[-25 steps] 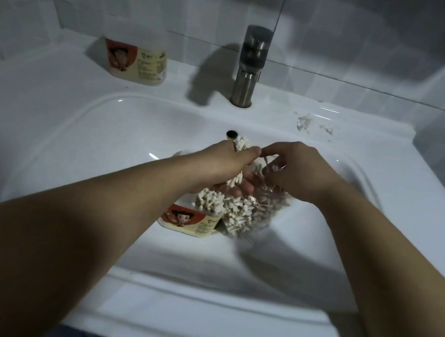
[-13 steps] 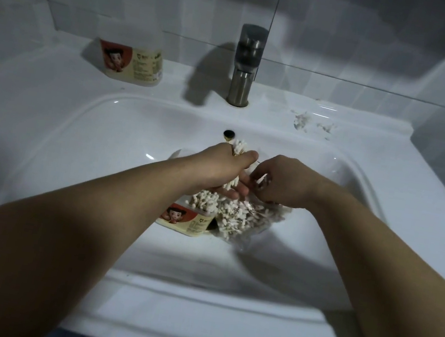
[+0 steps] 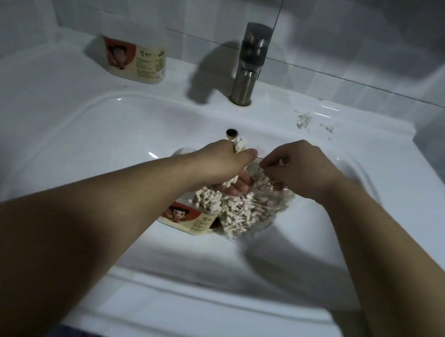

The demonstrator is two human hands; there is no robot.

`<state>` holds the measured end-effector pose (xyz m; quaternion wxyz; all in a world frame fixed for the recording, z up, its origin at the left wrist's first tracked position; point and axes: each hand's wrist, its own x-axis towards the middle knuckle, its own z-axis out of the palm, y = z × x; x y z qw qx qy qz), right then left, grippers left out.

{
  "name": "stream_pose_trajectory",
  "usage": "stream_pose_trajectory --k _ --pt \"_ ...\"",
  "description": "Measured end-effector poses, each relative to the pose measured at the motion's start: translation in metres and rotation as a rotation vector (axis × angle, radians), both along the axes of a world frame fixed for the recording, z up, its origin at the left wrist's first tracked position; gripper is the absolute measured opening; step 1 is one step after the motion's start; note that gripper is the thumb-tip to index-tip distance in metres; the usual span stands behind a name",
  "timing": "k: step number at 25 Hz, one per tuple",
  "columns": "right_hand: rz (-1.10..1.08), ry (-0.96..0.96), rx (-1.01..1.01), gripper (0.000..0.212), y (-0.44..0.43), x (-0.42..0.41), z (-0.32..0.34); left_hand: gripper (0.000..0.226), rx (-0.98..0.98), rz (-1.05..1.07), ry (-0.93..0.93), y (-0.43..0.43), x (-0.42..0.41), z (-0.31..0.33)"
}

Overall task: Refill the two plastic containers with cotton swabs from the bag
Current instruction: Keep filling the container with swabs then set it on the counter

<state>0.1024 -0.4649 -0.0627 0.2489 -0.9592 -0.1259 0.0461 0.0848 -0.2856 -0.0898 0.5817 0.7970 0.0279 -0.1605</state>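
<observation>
- At 6 o'clock, nearest the camera, the sink (image 3: 191, 323) shows its white front rim, and both bare forearms reach over it into the basin.
- Just past mid-basin the near container (image 3: 189, 220) stands on the basin floor with its printed label facing 6 o'clock. Swabs stand heads-up in it, and it looks close to full.
- Touching it at 3 o'clock, the bag (image 3: 263, 212) of clear film sags with loose swabs lying every way.
- Directly above that container, the left hand (image 3: 222, 162) is closed in a fist round a bundle of cotton swabs (image 3: 239, 144). Heads poke out past the thumb toward 12 o'clock, and the other ends show below the fingers toward 6.
- The bundle's long axis runs roughly 12 to 6, tipped a little toward 1, so it nearly matches the swabs already standing. The container's mouth lies at about 6 to 7 o'clock from the grip, close under it, and the left hand is the nearer one. The coming move looks like a short lowering.
- At 3 o'clock of the fist, the right hand (image 3: 302, 169) pinches the bag's upper edge narrowly between thumb and fingertips.
- Beyond, the faucet (image 3: 249, 64) stands at 12 o'clock, with white scraps (image 3: 304, 120) on the ledge at 1.
- Farthest, at 10 o'clock, the far container (image 3: 134, 62) sits on the ledge, well apart from both hands. I cannot tell how full it is.
</observation>
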Motion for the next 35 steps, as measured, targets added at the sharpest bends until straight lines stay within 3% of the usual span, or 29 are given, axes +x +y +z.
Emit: stream_pose_trajectory --k 10,14,27,32,35 --pt "0.044 0.032 -0.177 0.029 0.003 -0.003 0.001 0.042 0.060 -0.010 -0.020 -0.003 -0.004 0.003" --pt "0.070 0.035 -0.184 0.021 0.006 -0.007 0.001 0.040 0.057 -0.012 -0.025 -0.003 -0.004 0.002" --pt "-0.124 -0.095 0.114 0.018 -0.007 -0.003 0.016 0.039 0.082 -0.036 -0.030 -0.001 -0.004 0.000" --pt "-0.225 -0.127 0.393 0.023 -0.010 0.000 0.017 0.047 0.119 0.025 -0.139 -0.001 -0.002 0.001" --pt "-0.227 -0.113 0.383 0.023 -0.012 0.001 0.016 0.047 0.113 0.089 -0.221 0.000 0.000 0.003"
